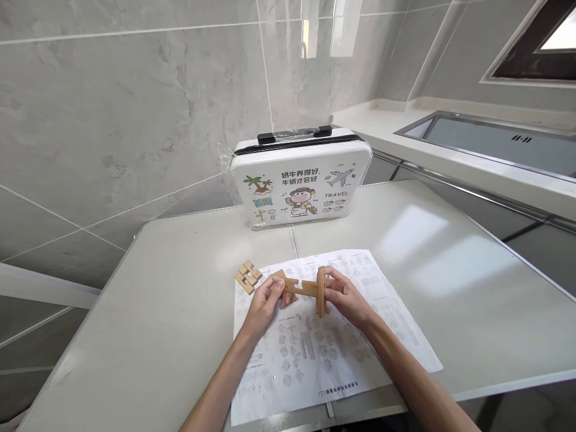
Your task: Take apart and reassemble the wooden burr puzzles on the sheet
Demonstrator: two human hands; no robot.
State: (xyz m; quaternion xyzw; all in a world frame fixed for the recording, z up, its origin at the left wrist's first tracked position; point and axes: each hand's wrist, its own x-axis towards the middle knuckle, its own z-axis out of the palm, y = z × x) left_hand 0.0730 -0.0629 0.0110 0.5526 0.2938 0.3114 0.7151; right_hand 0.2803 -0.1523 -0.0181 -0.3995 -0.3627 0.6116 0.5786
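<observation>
My left hand (266, 295) is closed on a notched wooden puzzle piece (291, 282), pinched between thumb and fingers. My right hand (344, 294) grips an upright wooden bar (321, 294), from which a notched wooden arm (309, 288) points left. The notched ends of the two held parts face each other closely; I cannot tell whether they touch. Both hands are above a large printed instruction sheet (333, 375) with rows of small diagrams. Left of my left hand, a flat cluster of wooden puzzle pieces (248, 276) lies at the sheet's upper left corner.
A white suitcase (279, 207) with cartoon prints, wrapped in clear plastic, stands at the back of the pale table (180, 312). Behind it rises a grey tiled wall (135, 108). On the right, a white counter (378, 123) holds a glass-topped panel (490, 141).
</observation>
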